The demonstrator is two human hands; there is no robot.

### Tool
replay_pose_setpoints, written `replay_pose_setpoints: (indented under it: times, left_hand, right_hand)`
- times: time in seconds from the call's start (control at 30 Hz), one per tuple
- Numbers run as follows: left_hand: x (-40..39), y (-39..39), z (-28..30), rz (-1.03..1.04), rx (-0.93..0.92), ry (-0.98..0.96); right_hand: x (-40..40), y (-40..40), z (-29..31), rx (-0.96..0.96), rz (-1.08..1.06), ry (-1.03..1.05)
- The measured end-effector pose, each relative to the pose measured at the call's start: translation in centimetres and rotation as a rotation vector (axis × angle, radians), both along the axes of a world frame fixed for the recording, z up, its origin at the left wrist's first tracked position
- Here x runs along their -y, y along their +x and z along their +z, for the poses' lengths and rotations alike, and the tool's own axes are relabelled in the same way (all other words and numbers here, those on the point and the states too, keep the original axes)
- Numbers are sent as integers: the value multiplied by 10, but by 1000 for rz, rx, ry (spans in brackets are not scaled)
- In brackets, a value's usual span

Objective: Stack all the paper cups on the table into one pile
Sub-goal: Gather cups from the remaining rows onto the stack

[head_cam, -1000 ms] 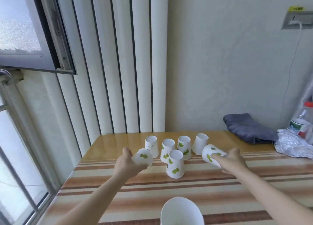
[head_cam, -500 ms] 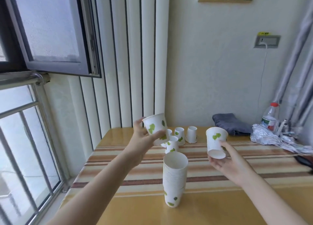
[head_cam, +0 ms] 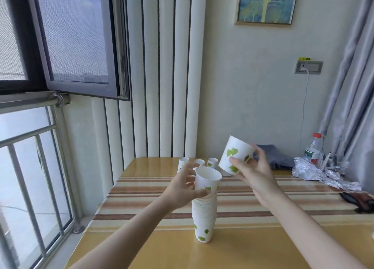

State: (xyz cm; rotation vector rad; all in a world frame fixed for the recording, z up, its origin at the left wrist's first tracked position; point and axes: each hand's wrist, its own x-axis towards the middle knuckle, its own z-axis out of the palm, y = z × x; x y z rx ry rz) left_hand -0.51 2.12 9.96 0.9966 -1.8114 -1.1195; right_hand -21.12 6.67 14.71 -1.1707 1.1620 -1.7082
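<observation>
A tall pile of white paper cups with green leaf prints (head_cam: pixel 204 218) stands on the near middle of the table (head_cam: pixel 263 190). My left hand (head_cam: pixel 186 190) grips the top cup (head_cam: pixel 207 180), which sits partway into the pile, mouth up. My right hand (head_cam: pixel 253 167) holds another cup (head_cam: pixel 235 155) tilted in the air, up and to the right of the pile. Three upside-down cups (head_cam: pixel 199 162) stand at the far edge of the table; a fourth is mostly hidden behind the held cup.
A grey cloth (head_cam: pixel 277 157), a plastic bottle (head_cam: pixel 312 151) and crumpled foil (head_cam: pixel 323 173) lie at the back right. A dark object (head_cam: pixel 358 200) rests at the right edge. An open window (head_cam: pixel 77 42) and railing (head_cam: pixel 30 167) are to the left.
My left hand has brought its cup down onto the top of the pile. My right hand has lifted and tilted its cup, moving it toward the pile.
</observation>
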Motion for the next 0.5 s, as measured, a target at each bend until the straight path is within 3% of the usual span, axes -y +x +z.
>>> replay_pose_setpoints:
  times: [0.27, 0.5]
  left_hand:
    - [4, 4, -23, -18, 22, 49]
    - [11, 15, -35, -1, 9, 41]
  right_hand:
    - [10, 24, -25, -224, 21, -26]
    - [3, 30, -62, -454, 118, 69]
